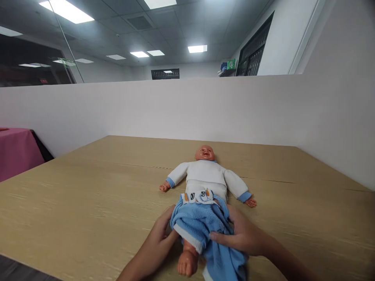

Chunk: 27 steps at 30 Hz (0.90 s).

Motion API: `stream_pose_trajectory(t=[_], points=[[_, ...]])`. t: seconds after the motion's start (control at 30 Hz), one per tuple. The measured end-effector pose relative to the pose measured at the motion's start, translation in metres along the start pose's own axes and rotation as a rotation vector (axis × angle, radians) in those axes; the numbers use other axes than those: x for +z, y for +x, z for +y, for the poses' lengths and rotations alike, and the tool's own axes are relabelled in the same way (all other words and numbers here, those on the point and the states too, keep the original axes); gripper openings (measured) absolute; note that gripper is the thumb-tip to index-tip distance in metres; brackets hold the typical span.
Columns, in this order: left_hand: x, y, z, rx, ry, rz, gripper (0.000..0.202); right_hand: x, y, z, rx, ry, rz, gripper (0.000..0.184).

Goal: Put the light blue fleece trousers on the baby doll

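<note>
Nearest, at six o'clock, a bare foot (188,262) of the baby doll (206,173) pokes from a white cuff of the blue fleecy trousers (202,218). At the trousers' eight o'clock, the left hand (164,230) grasps their side, fingertips hidden; at four, the right hand (241,233) grips cloth beneath its thumb. Beyond, the doll lies face-up on the wood-grain table (88,203), head (205,152) toward twelve, before a white wall (187,109).

Pink cloth (19,153) at left, white partition (175,109), and beyond, perhaps 1 green package (231,64).
</note>
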State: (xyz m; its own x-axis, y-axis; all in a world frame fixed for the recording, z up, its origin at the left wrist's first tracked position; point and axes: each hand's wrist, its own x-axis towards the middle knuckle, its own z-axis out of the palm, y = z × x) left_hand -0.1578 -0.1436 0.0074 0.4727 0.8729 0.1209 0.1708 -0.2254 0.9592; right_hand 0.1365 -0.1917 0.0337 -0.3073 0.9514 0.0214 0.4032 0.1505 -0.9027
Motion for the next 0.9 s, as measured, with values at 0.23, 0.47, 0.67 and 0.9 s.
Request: stream_pose_trajectory(t=[0.23,0.47,0.67,0.9], points=[[-0.019,-0.006,0.018,-0.01,-0.144,-0.307,0.075,0.001,0.0,0.034,-0.004,0.425,-0.082,0.086],[-0.014,0.023,0.042,0.102,0.14,-0.121,0.069,0.001,0.007,0.029,-0.01,0.664,-0.068,0.069],[-0.001,0.086,0.106,0.257,0.526,-0.447,0.062,-0.006,0.005,0.028,-0.007,0.714,-0.073,0.066],[0.013,0.142,0.121,-0.046,0.42,-1.08,0.045,-0.043,-0.01,0.006,0.148,0.425,-0.42,0.066]])
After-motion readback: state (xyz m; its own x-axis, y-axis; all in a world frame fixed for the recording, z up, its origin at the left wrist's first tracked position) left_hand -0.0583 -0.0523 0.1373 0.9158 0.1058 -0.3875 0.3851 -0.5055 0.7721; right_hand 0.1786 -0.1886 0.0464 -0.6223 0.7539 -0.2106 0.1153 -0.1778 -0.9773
